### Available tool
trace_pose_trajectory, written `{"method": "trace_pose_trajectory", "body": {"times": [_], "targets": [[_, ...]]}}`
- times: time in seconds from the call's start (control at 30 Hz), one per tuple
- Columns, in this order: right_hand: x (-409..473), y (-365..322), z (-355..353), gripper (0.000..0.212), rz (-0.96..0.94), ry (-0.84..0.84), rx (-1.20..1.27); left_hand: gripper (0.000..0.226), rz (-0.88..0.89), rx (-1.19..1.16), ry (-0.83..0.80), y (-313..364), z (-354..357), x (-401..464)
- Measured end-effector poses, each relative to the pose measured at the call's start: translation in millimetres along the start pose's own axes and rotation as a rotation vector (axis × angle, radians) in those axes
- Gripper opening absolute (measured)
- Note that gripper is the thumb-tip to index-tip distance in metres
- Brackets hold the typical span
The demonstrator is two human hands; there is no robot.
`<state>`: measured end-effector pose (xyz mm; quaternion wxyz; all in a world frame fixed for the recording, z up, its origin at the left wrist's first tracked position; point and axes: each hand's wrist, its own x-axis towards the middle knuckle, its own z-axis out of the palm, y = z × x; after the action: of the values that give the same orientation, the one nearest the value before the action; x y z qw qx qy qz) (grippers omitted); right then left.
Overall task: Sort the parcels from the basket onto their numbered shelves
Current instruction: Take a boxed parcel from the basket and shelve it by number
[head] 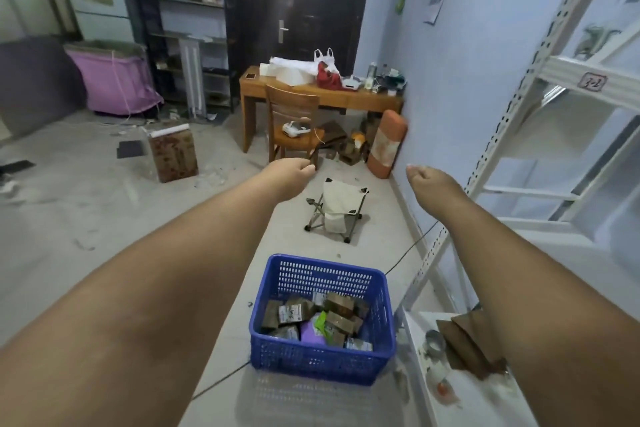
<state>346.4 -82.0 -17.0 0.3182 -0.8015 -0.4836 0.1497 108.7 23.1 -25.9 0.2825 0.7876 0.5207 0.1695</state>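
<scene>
Parcels [334, 317] lie heaped in the blue basket [277, 350] on the floor beside the white shelves [568, 80], mostly small brown cardboard boxes with printed labels, plus a soft purple pouch. They look light and stiff, easy to pinch across opposite faces; the pouch would likely sag. Both arms reach forward above it, left hand [289, 172] and right hand [427, 177] loosely curled, holding nothing.
</scene>
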Motion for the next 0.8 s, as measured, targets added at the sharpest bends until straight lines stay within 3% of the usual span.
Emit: {"method": "trace_pose_trajectory", "body": {"times": [0.23,0.47,0.8], "targets": [[113,48,61,0.053,0.073,-0.116,-0.120,0.048,-0.081,0.068,-0.089,-30,52,104],[216,112,157,0.046,0.090,-0.294,-0.161,0.047,-0.275,0.120,-0.142,-98,127,196],[272,258,421,0.047,0.299,-0.665,-0.144,0.043,-0.693,-0.153,-0.170,-286,302,268]]}}
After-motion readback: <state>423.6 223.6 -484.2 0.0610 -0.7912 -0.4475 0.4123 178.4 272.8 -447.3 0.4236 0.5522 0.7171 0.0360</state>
